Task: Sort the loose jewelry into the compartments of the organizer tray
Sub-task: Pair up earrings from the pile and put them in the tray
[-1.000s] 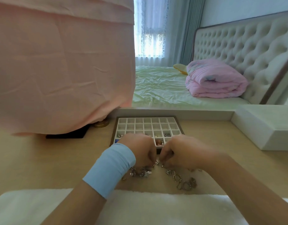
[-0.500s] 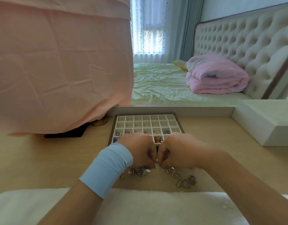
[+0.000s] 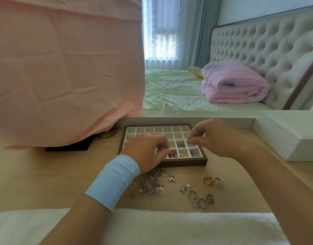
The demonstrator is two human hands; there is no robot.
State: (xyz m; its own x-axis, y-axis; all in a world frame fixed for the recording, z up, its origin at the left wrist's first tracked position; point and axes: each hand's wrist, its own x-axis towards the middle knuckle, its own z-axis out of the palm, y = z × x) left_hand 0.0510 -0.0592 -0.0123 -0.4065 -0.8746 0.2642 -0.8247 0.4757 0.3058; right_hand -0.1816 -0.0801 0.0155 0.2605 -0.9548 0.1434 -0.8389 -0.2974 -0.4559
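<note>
Bedroom desk (image 3: pixel 55 174), light wood, head view only. Organizer tray (image 3: pixel 187 163) sits mid-desk on the far side, and some near-row cells hold pieces. Loose jewelry (image 3: pixel 152 183) lies on the desk just near of the tray, with more rings (image 3: pixel 210 180) to the right. Left hand (image 3: pixel 146 151) dips curled fingers into a near-row cell; can't tell if it grips anything. Right hand (image 3: pixel 211 138) pinches a small piece (image 3: pixel 189 142) over the tray's right side. Looks like the placing step. Best to lower the pinch right into one cell before letting go, so the piece doesn't bounce into neighbouring cells.
</note>
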